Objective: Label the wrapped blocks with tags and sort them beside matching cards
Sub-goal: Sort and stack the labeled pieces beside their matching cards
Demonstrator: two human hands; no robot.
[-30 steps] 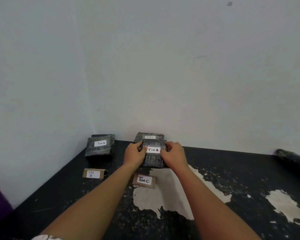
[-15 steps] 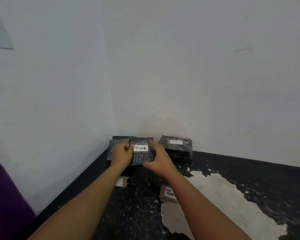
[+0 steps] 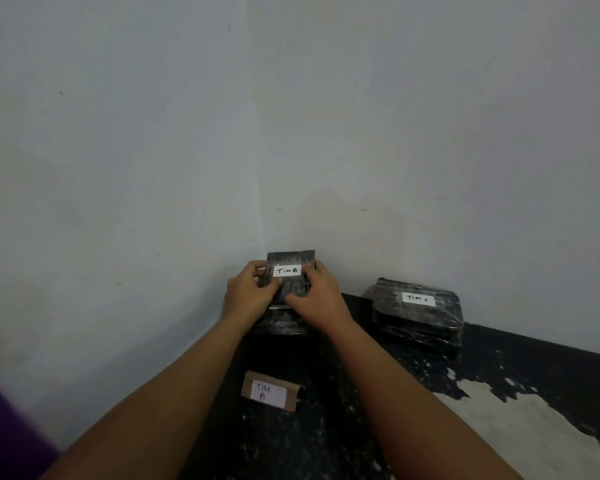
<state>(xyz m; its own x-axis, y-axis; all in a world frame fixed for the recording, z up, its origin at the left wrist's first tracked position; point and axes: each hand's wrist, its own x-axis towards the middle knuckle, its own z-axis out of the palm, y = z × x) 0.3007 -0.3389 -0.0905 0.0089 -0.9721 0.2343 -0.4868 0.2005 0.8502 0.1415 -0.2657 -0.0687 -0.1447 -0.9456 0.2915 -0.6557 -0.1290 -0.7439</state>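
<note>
Both hands, left hand (image 3: 248,292) and right hand (image 3: 317,296), fingers curled gripping the TIM B block (image 3: 290,277) (over another block (image 3: 281,323)) behind the TIM B card (image 3: 271,394).

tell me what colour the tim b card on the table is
Brown cardboard card with a white label, seen in the head view.

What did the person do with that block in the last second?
Both hands, left hand and right hand, carried the TIM B block leftward from in front of the TIM C stack to the corner pile, behind the TIM B card. The grip is unchanged; stack and card stayed put.
</note>
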